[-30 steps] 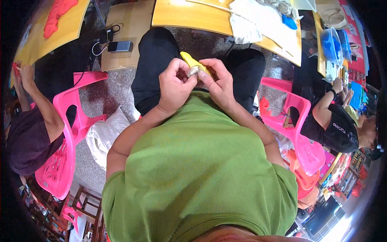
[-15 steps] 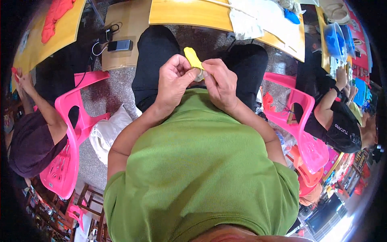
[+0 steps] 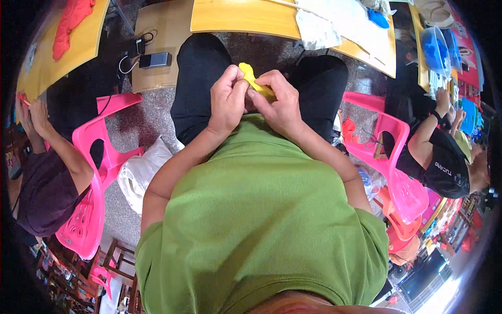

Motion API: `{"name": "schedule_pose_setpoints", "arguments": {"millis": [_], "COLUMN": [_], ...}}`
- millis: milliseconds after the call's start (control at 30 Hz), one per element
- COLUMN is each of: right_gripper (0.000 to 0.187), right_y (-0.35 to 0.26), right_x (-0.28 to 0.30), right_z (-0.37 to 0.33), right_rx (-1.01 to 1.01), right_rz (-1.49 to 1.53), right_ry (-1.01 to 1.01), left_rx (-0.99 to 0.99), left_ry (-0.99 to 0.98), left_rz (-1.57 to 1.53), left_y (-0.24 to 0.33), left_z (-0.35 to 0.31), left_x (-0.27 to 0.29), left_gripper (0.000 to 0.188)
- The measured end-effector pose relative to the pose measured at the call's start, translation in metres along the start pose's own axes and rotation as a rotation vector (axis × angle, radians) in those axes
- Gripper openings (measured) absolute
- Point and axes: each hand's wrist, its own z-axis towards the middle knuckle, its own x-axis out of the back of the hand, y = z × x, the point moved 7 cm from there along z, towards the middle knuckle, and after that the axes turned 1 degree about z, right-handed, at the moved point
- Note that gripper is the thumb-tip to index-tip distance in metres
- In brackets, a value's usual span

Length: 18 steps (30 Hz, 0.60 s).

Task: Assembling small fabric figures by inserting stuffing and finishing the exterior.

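Note:
A small, soft yellow piece (image 3: 246, 70), which looks like cloth, is held above my lap between both hands. My left hand (image 3: 228, 100) pinches it near its bunched upper end, thumb against fingertips. On its other side my right hand (image 3: 277, 100) has closed thumb and fingers around the lower end, and part of the yellow shows under those fingers. The exact kind of piece cannot be made out, since the fingers cover much of it. Both hands are in front of my green shirt (image 3: 266, 209), between my dark-trousered knees.
Ahead is a wooden table (image 3: 235, 18) with white cloth (image 3: 318, 32) and a blue item (image 3: 377, 19). A grey box with cables (image 3: 155, 59) lies on cardboard (image 3: 151, 81) at left. Pink chairs (image 3: 97, 172) with seated people flank me. A white bundle (image 3: 141, 172) is on the floor.
My hands have shifted their grip along the yellow piece, which is now bunched and bent toward the right. The pale bit seen beneath it before is out of sight.

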Motion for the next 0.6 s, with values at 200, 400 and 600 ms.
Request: {"name": "schedule_pose_setpoints", "arguments": {"millis": [200, 400, 600], "right_gripper": [0.017, 0.016, 0.024], "right_y": [0.012, 0.031, 0.033], "right_x": [-0.003, -0.010, -0.015], "right_z": [-0.003, -0.010, -0.014], "right_rx": [-0.196, -0.351, -0.419], "right_rz": [-0.069, -0.055, 0.199], "right_ry": [-0.101, -0.246, -0.308], "left_rx": [-0.137, -0.077, 0.120], "left_ry": [-0.117, -0.169, -0.271], "left_rz": [0.466, 0.622, 0.474], "left_y": [0.011, 0.006, 0.001], "left_z": [0.006, 0.010, 0.009], "left_x": [0.002, 0.008, 0.006], "left_gripper": [0.015, 0.019, 0.021]}}
